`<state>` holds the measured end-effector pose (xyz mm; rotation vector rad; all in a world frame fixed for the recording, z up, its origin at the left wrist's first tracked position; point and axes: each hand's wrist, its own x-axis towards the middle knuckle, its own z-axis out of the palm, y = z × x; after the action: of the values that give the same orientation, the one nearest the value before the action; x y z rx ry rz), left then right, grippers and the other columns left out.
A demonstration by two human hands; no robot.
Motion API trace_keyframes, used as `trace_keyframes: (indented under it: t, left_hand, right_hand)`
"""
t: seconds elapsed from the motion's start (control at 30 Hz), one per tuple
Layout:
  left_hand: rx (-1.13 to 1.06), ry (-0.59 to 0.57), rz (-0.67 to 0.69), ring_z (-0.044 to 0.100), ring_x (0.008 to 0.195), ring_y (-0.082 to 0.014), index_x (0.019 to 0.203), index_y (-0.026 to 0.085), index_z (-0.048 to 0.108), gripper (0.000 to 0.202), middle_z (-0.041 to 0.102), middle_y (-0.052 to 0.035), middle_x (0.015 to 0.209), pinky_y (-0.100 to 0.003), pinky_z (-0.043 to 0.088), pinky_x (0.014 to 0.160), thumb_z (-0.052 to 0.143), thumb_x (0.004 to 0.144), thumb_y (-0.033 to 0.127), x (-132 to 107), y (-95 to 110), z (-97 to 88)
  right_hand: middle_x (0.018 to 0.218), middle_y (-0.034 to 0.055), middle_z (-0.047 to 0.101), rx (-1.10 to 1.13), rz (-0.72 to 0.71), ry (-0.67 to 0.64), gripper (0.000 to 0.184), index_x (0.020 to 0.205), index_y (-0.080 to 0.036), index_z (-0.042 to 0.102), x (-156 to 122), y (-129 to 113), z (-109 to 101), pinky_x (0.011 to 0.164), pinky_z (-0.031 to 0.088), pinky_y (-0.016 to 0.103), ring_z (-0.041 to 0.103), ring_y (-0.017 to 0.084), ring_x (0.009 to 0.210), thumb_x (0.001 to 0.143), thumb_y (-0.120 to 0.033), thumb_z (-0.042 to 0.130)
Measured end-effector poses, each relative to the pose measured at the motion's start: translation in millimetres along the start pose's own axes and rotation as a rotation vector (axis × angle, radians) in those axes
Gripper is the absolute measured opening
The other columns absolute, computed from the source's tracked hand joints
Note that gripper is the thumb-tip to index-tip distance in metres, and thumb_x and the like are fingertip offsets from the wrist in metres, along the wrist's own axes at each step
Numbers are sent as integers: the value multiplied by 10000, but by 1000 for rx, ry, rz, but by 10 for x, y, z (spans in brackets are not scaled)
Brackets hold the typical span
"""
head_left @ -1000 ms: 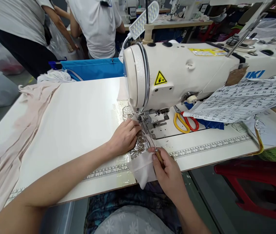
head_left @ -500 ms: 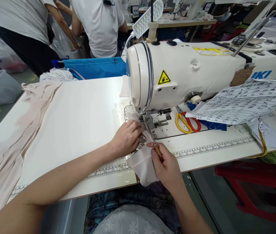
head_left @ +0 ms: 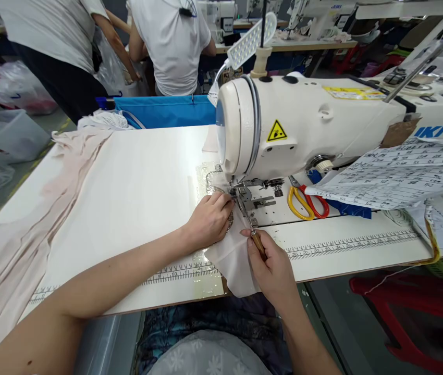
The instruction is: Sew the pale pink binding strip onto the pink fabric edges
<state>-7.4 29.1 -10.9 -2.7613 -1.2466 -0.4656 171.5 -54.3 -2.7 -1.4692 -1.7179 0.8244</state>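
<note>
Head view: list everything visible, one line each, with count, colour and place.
sewing machine: 1, white, table right
white fabric piece: 1, under needle, over table edge
awl: 1, wooden handle, right hand
scissors: 1, yellow and red, machine bed
printed sheet: 1, white, right
pink fabric: 1, table left
LED lamp: 1, white, behind machine
blue bin: 1, behind table
red stool: 1, lower right
co-workers: 2, white shirts, background
left hand: on fabric
right hand: grips awl
</note>
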Motion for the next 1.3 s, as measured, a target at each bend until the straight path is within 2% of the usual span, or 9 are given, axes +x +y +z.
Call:
trace_keyframes:
  t: [0.17,0.27,0.4,0.53,0.67,0.83,0.93,1.07,1.3]
  left_hand:
    - [-74,-37,-65,539,1031,-298,1144,68,630,319,597,-179,1134,-447,500,854,460,894,169,-10,52,-48]
    - [-79,-50,-70,547,1022,-287,1122,92,636,297,604,-170,1119,-428,507,859,495,892,215,13,53,-71]
    - [4,-111,-64,556,949,-284,1016,83,649,247,619,-169,1038,-394,524,758,516,897,254,116,42,-84]
    - [17,-112,-92,583,872,-274,933,97,665,145,653,-162,965,-357,519,657,550,863,151,239,52,-73]
    - [-61,-21,-195,614,876,-254,922,121,689,181,681,-136,986,-336,533,653,532,850,67,245,-10,-36]
    - [-259,70,-265,635,975,-213,921,175,720,208,695,-78,996,-348,538,875,541,870,82,158,-176,36]
    - [-409,113,-264,646,946,-200,886,198,736,198,700,-56,953,-337,540,861,549,876,130,158,-253,64]
    - [-640,183,-307,649,897,-207,833,213,736,188,702,-48,910,-348,545,818,552,853,183,163,-281,64]
    - [-673,169,-335,651,892,-208,811,207,720,183,703,-52,929,-356,543,813,541,850,214,165,-279,59]
  right_hand:
    - [1057,117,765,-60,-176,74,291,1087,-191,652,-88,-5,34,765,590,303,739,247,955,984,-330,417]
    - [1072,93,767,-111,-282,86,278,1127,-233,659,-97,13,91,689,599,262,749,234,919,989,-342,445]
    - [1079,83,763,-94,-331,216,314,1133,-263,666,-95,-64,189,708,603,293,744,252,904,1005,-424,428]
    - [1054,96,766,-77,-408,214,329,1133,-258,676,-173,-133,235,731,602,319,744,273,910,1010,-416,414]
    - [1063,114,764,-83,-386,175,330,1163,-243,649,-282,-39,199,653,585,282,751,252,869,1029,-391,385]
    - [913,112,771,-181,-241,154,316,1154,-178,593,-283,68,91,568,547,281,745,246,743,1027,-377,383]
    - [819,84,763,-291,-168,156,307,1183,-142,568,-168,76,57,508,502,273,721,232,633,1013,-297,365]
    - [894,88,774,-465,-196,226,307,1160,-154,614,10,76,85,524,478,266,724,217,673,992,-228,368]
    - [938,89,776,-479,-231,218,308,1139,-161,645,159,93,167,548,472,285,727,219,733,988,-191,378]
